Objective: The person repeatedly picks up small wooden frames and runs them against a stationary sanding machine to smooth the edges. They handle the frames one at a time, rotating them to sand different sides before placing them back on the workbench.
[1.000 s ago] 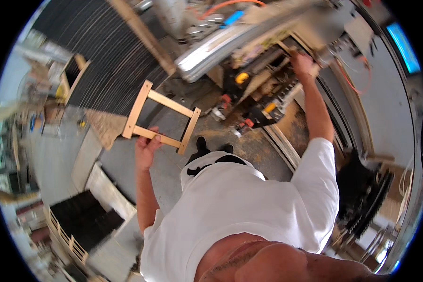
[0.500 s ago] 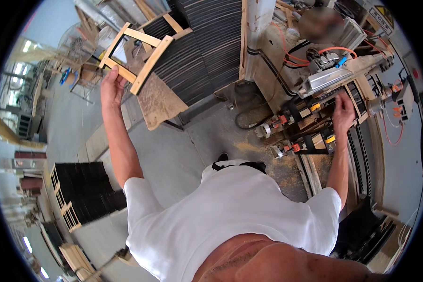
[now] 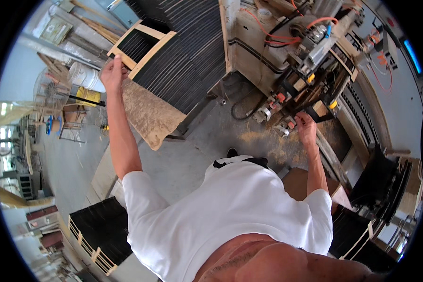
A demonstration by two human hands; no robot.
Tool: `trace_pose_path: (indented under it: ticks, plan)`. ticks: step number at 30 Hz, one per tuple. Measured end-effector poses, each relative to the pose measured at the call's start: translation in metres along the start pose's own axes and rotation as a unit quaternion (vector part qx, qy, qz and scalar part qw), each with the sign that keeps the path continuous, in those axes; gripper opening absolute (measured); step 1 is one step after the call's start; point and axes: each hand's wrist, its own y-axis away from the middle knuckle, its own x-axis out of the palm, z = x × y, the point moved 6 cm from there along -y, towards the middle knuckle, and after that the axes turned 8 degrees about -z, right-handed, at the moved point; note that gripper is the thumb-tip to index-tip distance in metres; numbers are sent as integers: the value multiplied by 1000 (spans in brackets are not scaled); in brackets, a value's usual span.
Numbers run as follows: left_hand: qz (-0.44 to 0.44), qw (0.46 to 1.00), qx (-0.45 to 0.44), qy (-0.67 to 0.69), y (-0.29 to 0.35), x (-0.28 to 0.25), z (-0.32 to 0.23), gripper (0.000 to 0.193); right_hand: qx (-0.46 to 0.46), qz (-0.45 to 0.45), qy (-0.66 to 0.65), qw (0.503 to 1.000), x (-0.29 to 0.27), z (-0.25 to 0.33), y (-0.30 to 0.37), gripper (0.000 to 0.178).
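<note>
My left hand (image 3: 113, 75) grips the corner of a light wooden frame (image 3: 152, 54) with curved rails. The frame lies against the end of a tall stack of black-edged pieces (image 3: 188, 61), above a dusty brown board (image 3: 150, 113). My right hand (image 3: 306, 129) is at the front of a machine, its fingers bent in at the near end of the lower clamp (image 3: 283, 130), next to its red part. What those fingers pinch is hidden. Beside it, the upper clamp (image 3: 263, 114) has a metal end and a red part.
Orange air hoses (image 3: 322, 19) and a metal beam run over the machine at the right. Sawdust (image 3: 256, 136) lies on the grey floor. More stacked black pieces (image 3: 101, 225) stand at lower left. A white bucket (image 3: 87, 76) sits beyond the left hand.
The wooden frame was held up in the air and now rests against the black stack, still in my left hand. My right hand moved nearer, from the machine's far side to the lower clamp's end.
</note>
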Motion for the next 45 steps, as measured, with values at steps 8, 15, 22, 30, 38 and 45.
trace_pose_path:
  ticks: [8, 15, 22, 30, 38, 45]
  plan:
    - [-56, 902, 393, -169, 134, 26, -109, 40, 27, -66, 55, 996, -62, -14, 43, 19]
    - [131, 849, 304, -413, 105, 78, -100, 42, 64, -147, 49, 986, -152, -62, 95, 18]
    - [233, 877, 231, -350, 49, 74, -54, 41, 75, -147, 93, 982, -212, -77, 145, 16]
    - [-54, 843, 437, -308, 137, 75, -121, 60, -38, -281, 291, 914, -351, -17, 194, 23]
    - [292, 895, 330, 72, 381, 280, -96, 27, 272, -316, 550, 724, -497, -11, 325, 31]
    - [543, 825, 32, 151, 512, 473, -48, 31, 363, -358, 438, 740, -484, -30, 402, 30]
